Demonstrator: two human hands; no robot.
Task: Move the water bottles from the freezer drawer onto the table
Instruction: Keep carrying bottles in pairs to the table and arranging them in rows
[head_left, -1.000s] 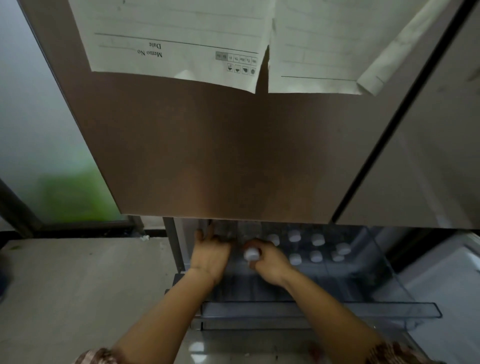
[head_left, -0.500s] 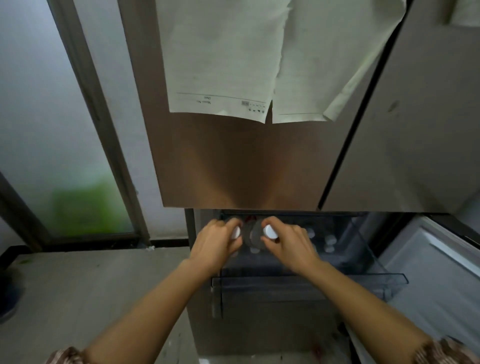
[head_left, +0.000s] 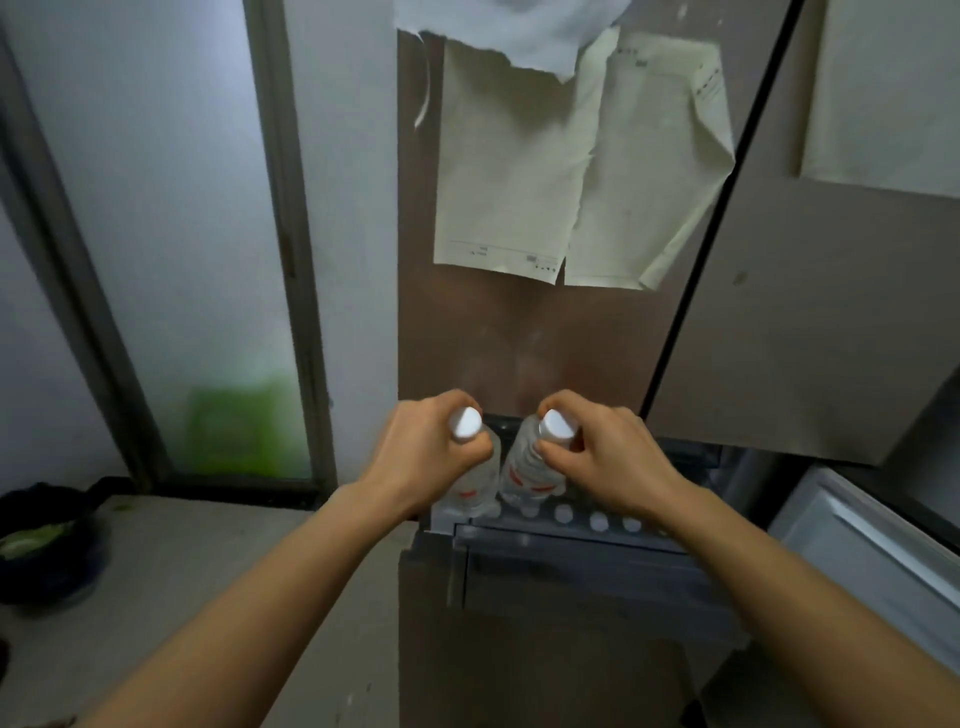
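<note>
Freezer drawer (head_left: 571, 543) sits open below both hands, with a row of white caps (head_left: 597, 521) in it just under the right-hand fingers. Left hand (head_left: 415, 457) and right hand (head_left: 608, 457) each have fingers curled tight round a bottle neck, just under its cap. Left bottle (head_left: 475, 486) and right bottle (head_left: 522, 470) hang side by side over the drawer, long axes near vertical, caps up toward the camera, bases down.

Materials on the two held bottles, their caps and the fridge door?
Left bottle and right bottle: clear thin plastic, probably; see-through walls, red label band. Left cap and right cap: opaque white plastic, matte. Fridge door: likely brushed or coated metal, brownish satin; it shows soft blurred reflections.
</note>
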